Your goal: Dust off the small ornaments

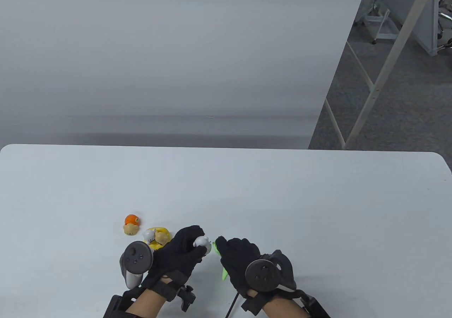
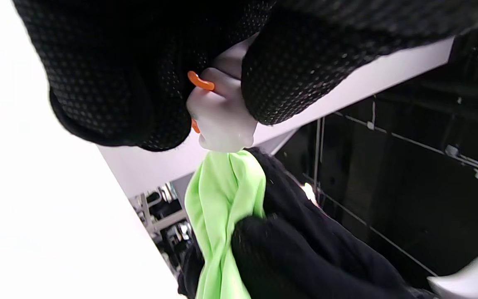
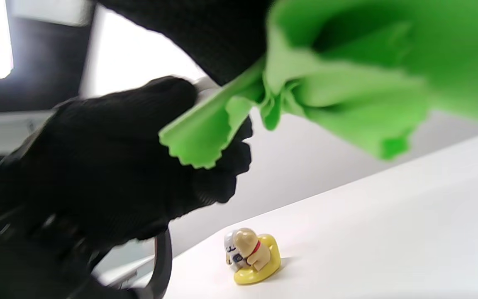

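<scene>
Left hand (image 1: pixel 183 252) pinches white figurine (image 1: pixel 201 241) above tabletop (image 1: pixel 317 205); right hand (image 1: pixel 242 258) clutches green cloth (image 2: pixel 222 199) touching its base. Wiping under way. Next, probably: rotate figurine, then the other ornaments beyond left hand.

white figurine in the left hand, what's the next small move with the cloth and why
Probably draw the green cloth across the white figurine in a short wipe. The left hand pinches the figurine off the table, and the right hand holds the cloth bunched right against it.
</scene>
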{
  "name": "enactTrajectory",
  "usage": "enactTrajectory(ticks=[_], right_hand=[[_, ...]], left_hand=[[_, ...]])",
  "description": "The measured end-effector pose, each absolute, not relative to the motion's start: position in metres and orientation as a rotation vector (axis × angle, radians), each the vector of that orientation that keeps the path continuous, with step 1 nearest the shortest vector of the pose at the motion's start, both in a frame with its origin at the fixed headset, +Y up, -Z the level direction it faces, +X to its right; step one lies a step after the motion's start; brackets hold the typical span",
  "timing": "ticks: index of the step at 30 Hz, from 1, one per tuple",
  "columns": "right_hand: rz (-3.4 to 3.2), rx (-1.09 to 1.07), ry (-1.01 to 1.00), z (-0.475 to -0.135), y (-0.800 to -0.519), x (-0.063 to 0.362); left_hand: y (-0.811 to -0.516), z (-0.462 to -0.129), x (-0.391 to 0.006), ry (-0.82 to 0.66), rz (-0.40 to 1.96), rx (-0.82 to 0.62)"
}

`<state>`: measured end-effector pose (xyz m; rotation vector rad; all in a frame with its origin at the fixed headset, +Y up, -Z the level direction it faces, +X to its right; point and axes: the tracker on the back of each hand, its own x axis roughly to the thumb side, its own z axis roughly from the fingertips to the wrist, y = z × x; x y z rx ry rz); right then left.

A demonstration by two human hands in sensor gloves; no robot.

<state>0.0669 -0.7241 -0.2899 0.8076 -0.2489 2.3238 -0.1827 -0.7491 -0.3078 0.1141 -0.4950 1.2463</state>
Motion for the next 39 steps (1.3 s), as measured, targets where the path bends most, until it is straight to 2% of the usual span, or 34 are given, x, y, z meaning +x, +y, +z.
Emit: enactTrajectory(ticks=[7, 11, 14, 19, 23, 28, 34, 39], right_hand=[[2.131, 0.644, -0.066, -0.298, -0.726, 0.066], [2.105, 0.645, -0.033, -0.293, -0.724, 0.059], [2.160, 0.753, -0.131, -0.286, -0.718, 0.053], [2.322, 0.967, -0.273, -0.278, -0.714, 0.043], [2.308, 0.951, -0.280, -0.278, -0.719, 0.051], [2.290, 1.003, -0.423, -0.273, -0.714, 0.052], [2.440, 1.201, -0.592, -0.260, -0.711, 0.043], [2.432, 1.204, -0.573, -0.260, -0.707, 0.042]], left_hand=[[-0.747, -0.307, -0.172, -0.576, 1.257, 0.055], [-0.746, -0.304, -0.167, -0.585, 1.211, 0.085], [-0.749, -0.305, -0.169, -0.542, 1.236, 0.118], [-0.761, -0.312, -0.179, -0.392, 1.441, 0.033], [-0.769, -0.316, -0.186, -0.299, 1.538, -0.058], [-0.767, -0.318, -0.179, -0.444, 1.689, -0.237], [-0.763, -0.315, -0.182, -0.420, 1.555, -0.138], [-0.762, -0.315, -0.181, -0.408, 1.494, -0.097]])
